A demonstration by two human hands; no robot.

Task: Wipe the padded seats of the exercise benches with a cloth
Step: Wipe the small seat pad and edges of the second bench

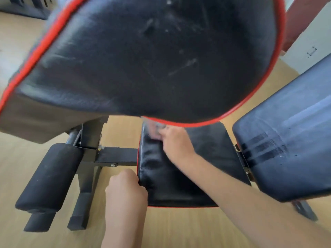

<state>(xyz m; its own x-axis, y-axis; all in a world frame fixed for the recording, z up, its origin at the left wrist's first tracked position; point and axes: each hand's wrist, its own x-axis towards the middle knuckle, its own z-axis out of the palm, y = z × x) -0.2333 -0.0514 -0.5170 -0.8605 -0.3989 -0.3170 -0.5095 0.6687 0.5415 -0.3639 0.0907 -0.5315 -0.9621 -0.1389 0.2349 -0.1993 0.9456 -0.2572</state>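
Observation:
A small black padded seat (211, 151) with red piping sits low in the middle of the view. My right hand (174, 142) lies on its far left part, closed on a pale grey cloth (153, 130) that is blurred and partly hidden under a big pad. My left hand (125, 188) grips the seat's near left edge with bent fingers. The large black pad (143, 56) with red piping fills the upper view, close to the camera, with pale scuffs on it. A black backrest (286, 145) slopes up to the right of the seat.
A black foam roller (50, 174) and the black metal frame (116, 156) with its legs stand left of the seat on the light wooden floor (170, 228). A white wall (311, 43) and a reddish post lie at the upper right.

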